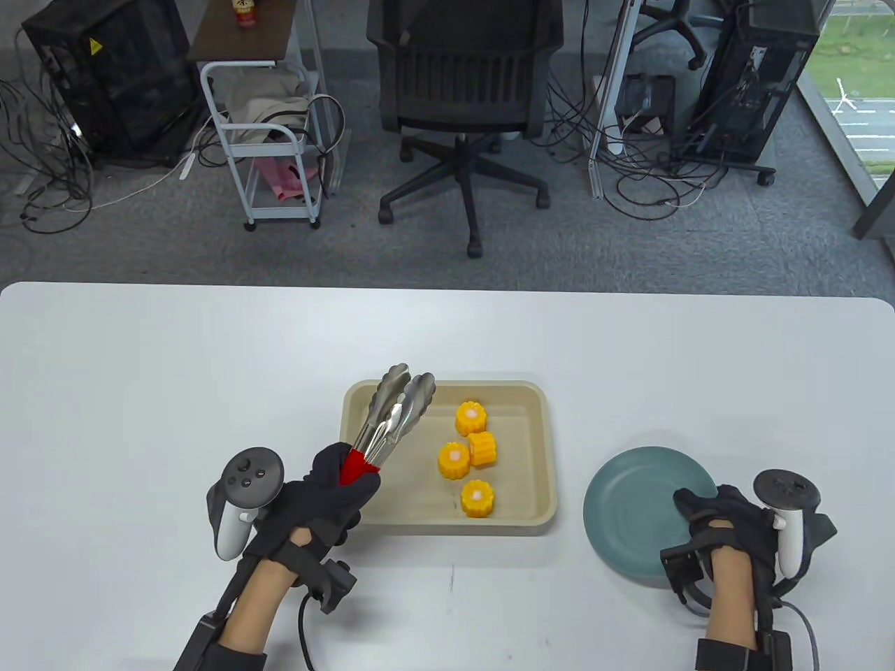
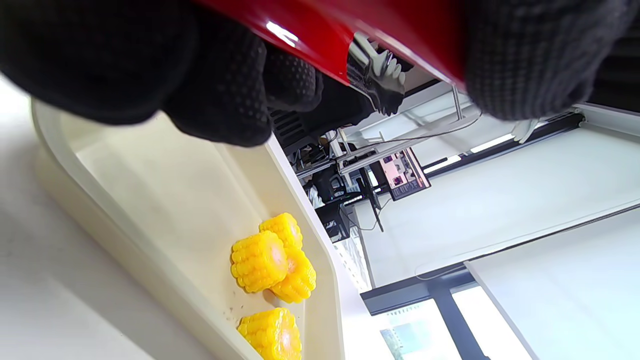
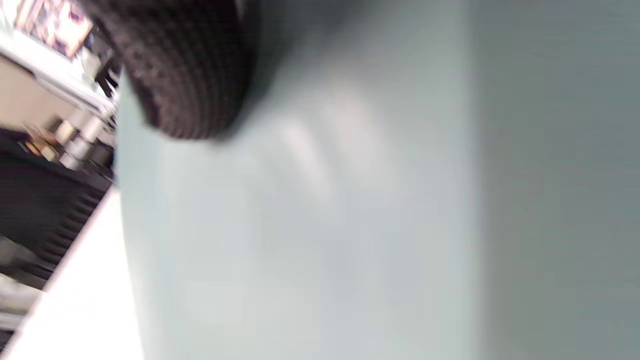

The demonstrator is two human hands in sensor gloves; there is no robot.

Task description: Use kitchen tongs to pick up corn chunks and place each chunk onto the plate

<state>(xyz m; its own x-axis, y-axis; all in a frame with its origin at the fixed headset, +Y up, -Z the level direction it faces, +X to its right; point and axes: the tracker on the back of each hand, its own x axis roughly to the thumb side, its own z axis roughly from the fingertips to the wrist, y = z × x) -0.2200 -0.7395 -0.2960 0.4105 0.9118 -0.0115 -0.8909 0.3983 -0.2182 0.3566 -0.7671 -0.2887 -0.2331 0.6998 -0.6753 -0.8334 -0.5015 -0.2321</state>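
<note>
Two gloved hands at a white table (image 1: 140, 363), seen from above. Left hand (image 1: 318, 503) wrapped around the red handle of metal kitchen tongs (image 1: 391, 419), fingers curled tight on the grip; tong tips angled up and away from the hand, nearly closed, holding nothing, poised over the far left part of a beige tray (image 1: 538, 521). Four yellow corn chunks (image 1: 467, 458) in that tray, just to the right of the tongs and ahead of the hand, two of them touching. Right hand (image 1: 727, 524) resting on the near right edge of an empty teal plate (image 1: 629, 503), apparently to steady it for arriving corn; whether the fingers clasp the rim or merely lie on it cannot be told. Plate close beside the tray, well placed for short transfers. No chunk moved yet, by the look of things.
</note>
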